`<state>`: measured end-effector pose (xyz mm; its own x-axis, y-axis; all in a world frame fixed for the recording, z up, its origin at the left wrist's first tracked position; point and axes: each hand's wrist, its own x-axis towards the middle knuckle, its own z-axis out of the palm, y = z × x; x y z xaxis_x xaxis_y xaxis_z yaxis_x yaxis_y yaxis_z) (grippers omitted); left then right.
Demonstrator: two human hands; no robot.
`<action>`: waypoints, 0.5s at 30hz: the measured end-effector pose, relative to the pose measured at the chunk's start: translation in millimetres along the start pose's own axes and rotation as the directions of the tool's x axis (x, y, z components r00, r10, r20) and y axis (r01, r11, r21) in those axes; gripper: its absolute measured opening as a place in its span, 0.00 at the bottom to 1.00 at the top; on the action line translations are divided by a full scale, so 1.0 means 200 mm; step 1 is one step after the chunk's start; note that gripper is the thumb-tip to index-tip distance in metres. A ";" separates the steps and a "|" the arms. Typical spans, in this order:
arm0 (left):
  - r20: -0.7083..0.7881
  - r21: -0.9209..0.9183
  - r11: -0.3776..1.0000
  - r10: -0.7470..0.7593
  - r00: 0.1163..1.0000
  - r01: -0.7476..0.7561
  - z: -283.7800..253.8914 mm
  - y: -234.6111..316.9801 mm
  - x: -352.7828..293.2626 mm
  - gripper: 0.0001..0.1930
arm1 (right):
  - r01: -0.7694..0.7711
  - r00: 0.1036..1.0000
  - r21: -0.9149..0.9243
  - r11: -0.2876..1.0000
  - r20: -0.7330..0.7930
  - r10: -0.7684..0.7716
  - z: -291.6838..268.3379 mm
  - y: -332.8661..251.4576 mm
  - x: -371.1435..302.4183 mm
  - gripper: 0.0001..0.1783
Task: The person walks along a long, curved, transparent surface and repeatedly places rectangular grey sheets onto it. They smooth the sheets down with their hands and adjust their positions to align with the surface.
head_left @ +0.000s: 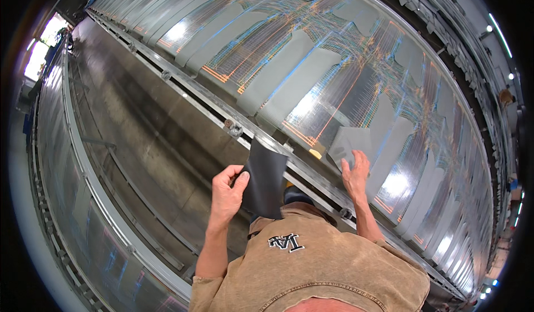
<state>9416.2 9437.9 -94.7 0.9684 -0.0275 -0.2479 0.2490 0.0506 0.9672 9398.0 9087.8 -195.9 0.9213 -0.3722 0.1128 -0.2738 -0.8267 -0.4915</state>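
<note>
Between the thumb and fingers of my left hand [228, 194] is a dark, thin, flexible sheet piece [265, 181], held upright and slightly curved in front of my body. My right hand [357, 175] reaches over the edge of the long table, its fingers apart. Just beyond those fingertips lies a light grey cut piece [351, 141]; whether they touch it I cannot tell. Around it on the table are more flat grey fabric-like pieces [300, 89] with curved ends, laid side by side.
The long table's shiny surface [325, 109] carries orange, blue and green printed outlines. A metal rail [217, 111] with clamps runs along its near edge. A small yellow object [315, 154] sits by that edge. Behind a concrete aisle [161, 128], a second table [83, 200] stands at left.
</note>
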 end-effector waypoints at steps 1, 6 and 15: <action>0.022 0.079 0.997 0.017 1.000 -0.019 -0.03 0.07 0.05 0.08 | 0.000 1.000 0.027 1.000 -0.001 0.000 0.03 -0.04 0.02 0.26; 0.081 0.236 0.962 0.121 0.989 -0.137 -0.07 0.38 0.39 0.11 | 0.049 0.998 0.183 0.982 -0.036 -0.043 0.17 -0.23 0.24 0.23; -0.100 0.162 0.934 0.336 0.937 -0.317 -0.25 0.53 1.36 0.06 | 0.133 0.991 0.182 0.974 -0.057 -0.124 0.34 -0.38 0.59 0.21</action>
<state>9706.5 9486.0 -62.1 0.9920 0.0915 0.0868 -0.0770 -0.1062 0.9914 9546.4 9136.1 -204.7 0.9310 -0.2899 0.2219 -0.0944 -0.7783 -0.6208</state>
